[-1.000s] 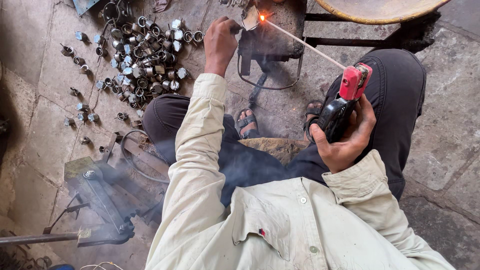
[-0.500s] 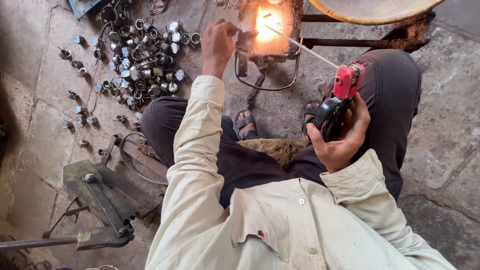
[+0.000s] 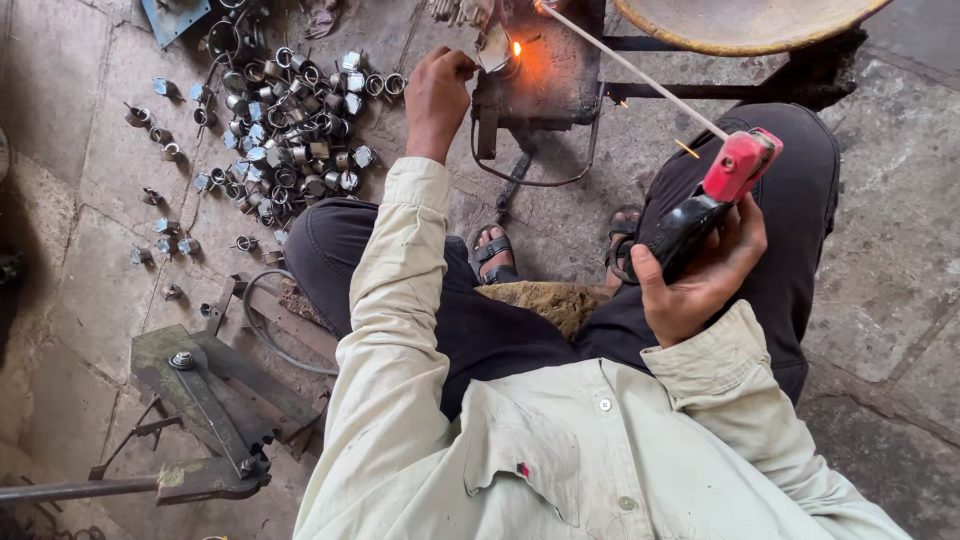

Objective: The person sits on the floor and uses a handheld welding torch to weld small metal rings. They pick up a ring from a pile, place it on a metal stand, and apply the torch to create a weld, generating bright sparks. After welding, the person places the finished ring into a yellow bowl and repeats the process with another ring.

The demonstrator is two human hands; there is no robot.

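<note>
My right hand (image 3: 700,275) grips a black and red welding electrode holder (image 3: 712,198). Its thin rod (image 3: 630,70) reaches up left over a dark metal work block (image 3: 545,70). My left hand (image 3: 437,95) is stretched out to the block and pinches a small round metal part (image 3: 493,48) at its left edge. A small orange glow (image 3: 517,48) burns on the block right beside that part. The rod's tip is at the top edge of the view, a little right of the glow.
A heap of several small metal rings and fittings (image 3: 290,120) lies on the stone floor to the left. A metal clamp jig with a lever (image 3: 215,420) sits at lower left. A round stool (image 3: 745,20) stands at top right. My sandalled feet (image 3: 495,250) rest below the block.
The bright welding flash on the block has died down to a small glow. The rod tip has lifted away from the part. My left hand still holds the part.
</note>
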